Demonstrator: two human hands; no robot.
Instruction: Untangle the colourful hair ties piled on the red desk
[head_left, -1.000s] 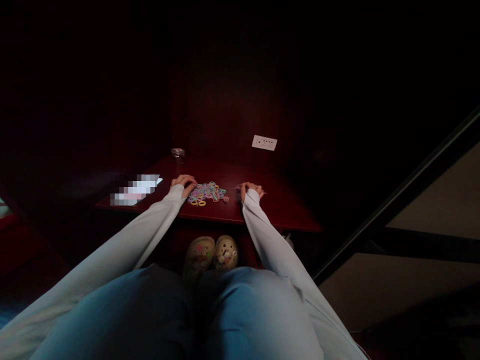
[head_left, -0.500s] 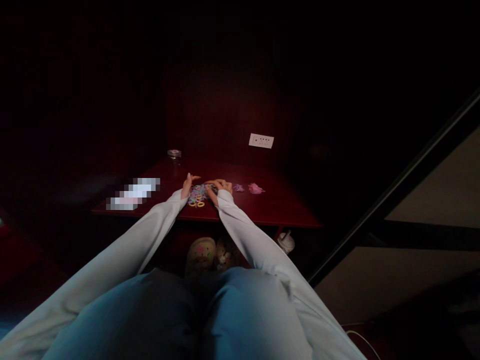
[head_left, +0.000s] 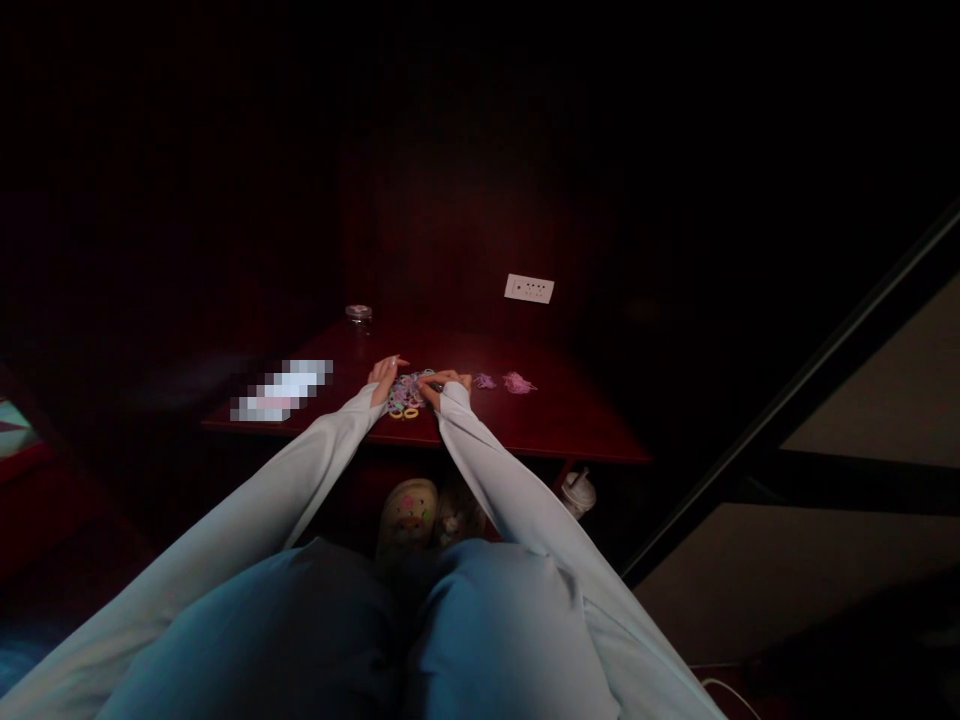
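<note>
Pink bands (head_left: 518, 383) lie at the mixed pile's (head_left: 407, 398) 3 o'clock, apparently for separation. My left fingers (head_left: 386, 369) extend, right fingers (head_left: 448, 376) curl; opening and grip unclear.

On tbl (head_left: 555, 425): hair-tie pile (head_left: 406, 394) betw. L hand (head_left: 385, 372) & R hand (head_left: 451, 383), 2 clumps (head_left: 517, 383) to R, jar (head_left: 359, 316) back L; wall socket (head_left: 529, 289) behind.

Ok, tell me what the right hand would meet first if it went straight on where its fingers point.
Most likely the pile of colourful bands: the right hand points left, at the pile's near side. It may already be touching; depth is unclear here.
</note>
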